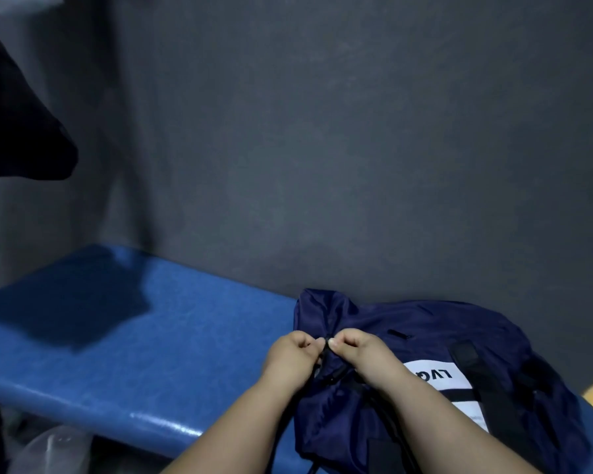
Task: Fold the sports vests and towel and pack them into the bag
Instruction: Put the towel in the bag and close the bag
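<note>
2 grips meet at the gathered mouth of the bag (425, 323), which lies on the right of the counter (151, 336), near you: your left grip (297, 352) and right grip (358, 352) each pinch what looks like a dark cord or zip pull (330, 359). Tug unevenly and the slick fabric could jam the closure, or the bag could slide off the near edge.

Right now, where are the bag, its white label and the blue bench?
bag (425, 319): head view, navy fabric on its upper side.
white label (439, 384): head view, white area beside the letters.
blue bench (185, 336): head view, bare seat left of the bag.
</note>
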A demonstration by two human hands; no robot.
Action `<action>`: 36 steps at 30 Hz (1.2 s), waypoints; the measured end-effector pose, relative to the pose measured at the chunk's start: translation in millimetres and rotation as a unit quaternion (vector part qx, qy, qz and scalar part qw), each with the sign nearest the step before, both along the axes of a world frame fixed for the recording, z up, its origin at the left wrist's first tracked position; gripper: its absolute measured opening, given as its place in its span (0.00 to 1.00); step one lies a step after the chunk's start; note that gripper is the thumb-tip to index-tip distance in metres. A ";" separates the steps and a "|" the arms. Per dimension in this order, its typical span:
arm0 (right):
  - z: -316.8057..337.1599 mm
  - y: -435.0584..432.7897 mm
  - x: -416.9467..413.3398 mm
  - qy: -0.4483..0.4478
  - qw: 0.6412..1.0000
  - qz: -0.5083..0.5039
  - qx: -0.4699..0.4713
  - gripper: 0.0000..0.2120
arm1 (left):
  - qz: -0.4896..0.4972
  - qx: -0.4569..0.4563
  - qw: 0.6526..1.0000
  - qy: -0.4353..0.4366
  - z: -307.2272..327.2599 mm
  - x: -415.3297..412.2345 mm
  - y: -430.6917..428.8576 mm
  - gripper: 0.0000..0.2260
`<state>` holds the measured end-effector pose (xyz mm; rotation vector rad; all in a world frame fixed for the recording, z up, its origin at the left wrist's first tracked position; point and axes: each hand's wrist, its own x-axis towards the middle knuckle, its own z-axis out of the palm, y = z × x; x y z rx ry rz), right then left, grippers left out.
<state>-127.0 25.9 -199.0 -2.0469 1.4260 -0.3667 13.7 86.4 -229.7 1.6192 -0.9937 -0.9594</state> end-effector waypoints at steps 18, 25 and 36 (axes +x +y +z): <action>34.2 -9.5 34.6 -0.098 0.987 -0.114 0.058 0.17 | -0.032 -0.094 0.969 0.227 26.9 3.1 11.2 0.08; 43.5 -12.5 33.8 -0.081 0.992 -0.096 0.023 0.10 | -0.004 -0.097 0.972 0.212 29.8 3.6 12.4 0.09; 49.1 -22.3 1.4 -0.115 0.986 -0.122 -0.010 0.15 | -0.089 -0.071 0.976 0.187 32.7 11.3 20.7 0.13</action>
